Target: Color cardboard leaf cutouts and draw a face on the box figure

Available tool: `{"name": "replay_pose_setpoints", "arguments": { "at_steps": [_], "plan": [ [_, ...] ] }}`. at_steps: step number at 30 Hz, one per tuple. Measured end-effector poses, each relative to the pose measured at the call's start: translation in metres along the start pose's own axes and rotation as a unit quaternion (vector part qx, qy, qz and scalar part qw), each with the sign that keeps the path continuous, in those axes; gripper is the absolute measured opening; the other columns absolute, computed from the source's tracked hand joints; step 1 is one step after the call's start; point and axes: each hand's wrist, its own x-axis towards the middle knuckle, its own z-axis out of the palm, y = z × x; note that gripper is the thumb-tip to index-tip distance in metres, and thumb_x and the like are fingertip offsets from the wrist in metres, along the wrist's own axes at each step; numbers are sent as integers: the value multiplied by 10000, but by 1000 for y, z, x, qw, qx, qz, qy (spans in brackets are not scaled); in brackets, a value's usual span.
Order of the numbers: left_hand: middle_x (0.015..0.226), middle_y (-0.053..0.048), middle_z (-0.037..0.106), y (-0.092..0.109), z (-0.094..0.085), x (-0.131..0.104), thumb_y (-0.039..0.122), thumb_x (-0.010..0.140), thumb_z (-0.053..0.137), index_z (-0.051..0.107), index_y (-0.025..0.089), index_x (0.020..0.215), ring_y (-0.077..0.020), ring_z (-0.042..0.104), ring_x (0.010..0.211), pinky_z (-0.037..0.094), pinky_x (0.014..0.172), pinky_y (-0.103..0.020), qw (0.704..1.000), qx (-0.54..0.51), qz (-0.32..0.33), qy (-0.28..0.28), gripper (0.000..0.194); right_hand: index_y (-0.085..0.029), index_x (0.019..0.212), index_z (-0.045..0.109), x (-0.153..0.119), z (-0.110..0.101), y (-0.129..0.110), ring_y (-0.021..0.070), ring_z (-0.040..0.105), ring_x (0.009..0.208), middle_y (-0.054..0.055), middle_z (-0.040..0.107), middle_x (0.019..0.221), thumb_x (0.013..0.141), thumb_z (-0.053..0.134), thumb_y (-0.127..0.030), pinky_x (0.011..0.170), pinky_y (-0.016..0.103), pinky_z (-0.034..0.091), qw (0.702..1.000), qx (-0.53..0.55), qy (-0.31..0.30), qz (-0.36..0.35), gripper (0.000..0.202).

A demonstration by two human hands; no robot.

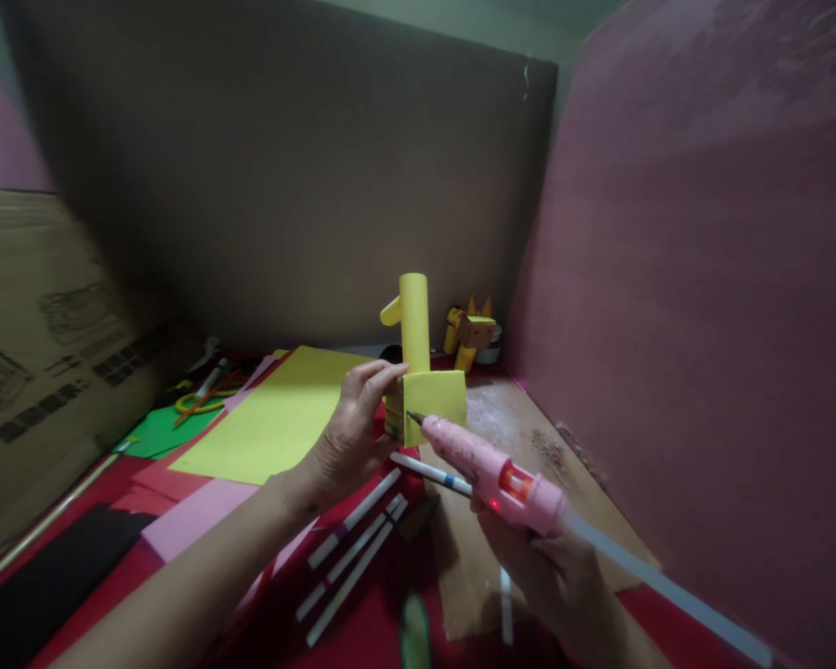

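Note:
My left hand (362, 409) grips the left side of a yellow paper model (437, 401), made of a box with an upright tube (414, 321) on top. A small yellow flap juts out from the tube's left side. In my right hand (540, 557) is a pink glue gun (491, 474), its red light lit and a long translucent glue stick (661, 581) in its back. The nozzle is at the box's near face, close to its left edge. Whether the tip touches the paper I cannot tell. My left fingertips are partly hidden behind the box.
Several white markers (355, 516) lie on the red cloth, beside a brown board (480, 567). At the left are yellow paper (271, 409), pink, green and black sheets, and scissors (199, 401). A finished-looking yellow and brown cardboard animal (475, 330) stands behind. A cardboard box (56, 372) and walls enclose the area.

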Motion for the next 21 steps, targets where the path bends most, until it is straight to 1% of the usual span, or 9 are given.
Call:
{"name": "replay_pose_setpoints", "arguments": {
  "at_steps": [4,10,16,21],
  "plan": [
    [1340,-126,446,1,0,0,-34,768,622,379,296,1504,-319,510,1260,546,1045,-548,1000,1,-1,-4,842,-370,1479,558,-1,-1,-1,290,525,1441,-17,590,1522,1010,518,-279,1215,466,421,1000,2,-5,2,479],
    [1342,-127,447,-1,0,-1,-21,775,636,380,291,1505,-323,506,1263,539,1051,-558,1000,2,-5,-7,834,-353,1483,558,-5,-2,2,291,500,1461,-25,579,1529,1004,513,-233,1251,468,378,1000,21,0,12,496],
    [1342,-128,450,-1,1,-2,-37,759,639,385,286,1505,-320,512,1260,545,1045,-544,1000,-1,-2,-5,852,-364,1455,590,-3,0,4,328,477,1472,-41,585,1519,980,545,-195,1257,513,377,997,80,1,11,507],
    [1340,-133,452,0,0,-1,-37,764,643,382,284,1507,-327,510,1257,542,1044,-559,1000,2,0,-9,851,-374,1473,567,-4,1,4,339,473,1472,-31,585,1519,984,517,-209,1261,545,355,999,46,1,17,519]
  ]
}}
